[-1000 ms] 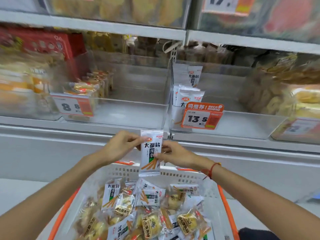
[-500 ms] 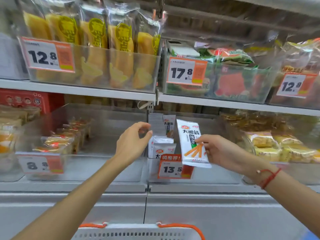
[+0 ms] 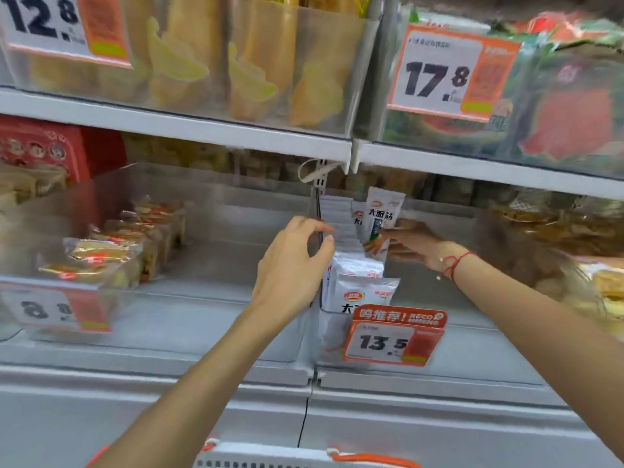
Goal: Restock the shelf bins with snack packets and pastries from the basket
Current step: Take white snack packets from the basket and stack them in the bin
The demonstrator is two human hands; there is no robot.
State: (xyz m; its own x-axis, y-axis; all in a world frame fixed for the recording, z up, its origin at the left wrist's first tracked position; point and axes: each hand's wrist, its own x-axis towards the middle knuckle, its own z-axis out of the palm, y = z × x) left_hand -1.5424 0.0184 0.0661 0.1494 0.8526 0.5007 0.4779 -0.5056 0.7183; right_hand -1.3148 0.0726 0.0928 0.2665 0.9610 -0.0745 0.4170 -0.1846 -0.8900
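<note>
Right grip (image 3: 410, 243) pinches snack packet (image 3: 383, 219) inside bin (image 3: 472, 342); left grip (image 3: 293, 265) released, empty

The right hand (image 3: 410, 243) is holding a snack packet (image 3: 381, 220) above the packets (image 3: 358, 285) standing in the bin (image 3: 472, 346), right of the pastries (image 3: 111, 251).

- Lighting bright, even, white; source not in view, appears overhead.
- Shadows soft: dim band under the upper shelf (image 3: 175, 126), above the right hand (image 3: 417, 243) grip on the snack packet (image 3: 383, 219).
- Motion blur throughout; packet print at the grip smeared, fingers soft-edged.
- Left of the grip, pastries (image 3: 111, 251) and the 8.8 price tag (image 3: 57, 310) heavily blurred.
- Below the grip, the 13.5 price tag (image 3: 393, 336) is the sharpest item.
- Clear bin walls show milky glare.
- Wide-angle distortion: shelf lines tilt and bow toward frame edges.
</note>
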